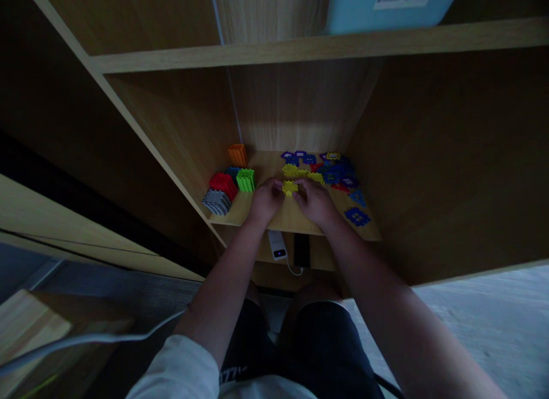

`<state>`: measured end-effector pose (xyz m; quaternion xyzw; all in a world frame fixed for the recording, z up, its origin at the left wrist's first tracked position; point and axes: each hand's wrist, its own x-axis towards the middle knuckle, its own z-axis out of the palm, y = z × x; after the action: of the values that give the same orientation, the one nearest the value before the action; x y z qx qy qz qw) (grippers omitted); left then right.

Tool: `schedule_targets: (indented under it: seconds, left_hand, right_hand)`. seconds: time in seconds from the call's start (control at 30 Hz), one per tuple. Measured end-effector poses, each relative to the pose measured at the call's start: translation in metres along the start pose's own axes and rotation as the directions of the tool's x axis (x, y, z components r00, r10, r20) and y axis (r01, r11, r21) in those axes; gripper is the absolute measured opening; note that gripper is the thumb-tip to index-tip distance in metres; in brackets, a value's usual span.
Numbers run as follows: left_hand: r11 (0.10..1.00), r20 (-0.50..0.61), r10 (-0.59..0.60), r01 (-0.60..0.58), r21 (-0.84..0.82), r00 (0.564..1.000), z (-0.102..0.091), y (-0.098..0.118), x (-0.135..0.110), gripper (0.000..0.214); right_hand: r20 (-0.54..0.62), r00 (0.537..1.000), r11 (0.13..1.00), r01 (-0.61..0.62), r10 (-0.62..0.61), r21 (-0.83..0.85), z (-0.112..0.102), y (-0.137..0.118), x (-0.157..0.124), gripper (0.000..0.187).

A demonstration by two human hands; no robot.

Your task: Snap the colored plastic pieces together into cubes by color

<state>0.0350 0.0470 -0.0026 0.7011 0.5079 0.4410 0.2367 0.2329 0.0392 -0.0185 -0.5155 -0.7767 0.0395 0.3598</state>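
Observation:
A yellow interlocking plastic tile [290, 188] with notched edges lies between my two hands, above the shelf board. My left hand [266, 200] has its fingertips closed at the tile's left edge. From the other side, the thumb and fingers of my right hand [316, 201] pinch its right edge. Just behind are more yellow tiles [302, 174], lying flat in a loose row. To the left stand stacks of like tiles sorted by colour: orange [237, 155], green [246, 180], red [223, 185] and grey [217, 202], with some blue partly hidden.
Loose blue tiles [337, 173] and a few red ones lie at the shelf's right. A dark blue tile [357, 216] sits near its front edge. On the lower level are a white power bank [277, 245] with a cable and a black object [301, 250]. A blue bin [390, 10] stands above.

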Motion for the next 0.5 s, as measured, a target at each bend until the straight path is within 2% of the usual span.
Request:
schedule_targets:
  seconds: [0.2, 0.5]
  left_hand:
    - [0.999, 0.017, -0.017, 0.016, 0.03, 1.0, -0.0012, 0.0019, 0.0002, 0.024]
    - [0.999, -0.006, -0.036, 0.036, 0.034, 0.999, -0.0004, 0.0011, 0.0004, 0.028]
  right_hand:
    - [0.004, 1.0, 1.0, 0.0, 0.0, 0.011, -0.0017, -0.0022, -0.0002, 0.024]
    - [-0.042, 0.999, 1.0, -0.029, 0.029, -0.001, 0.0035, 0.0016, -0.0025, 0.037]
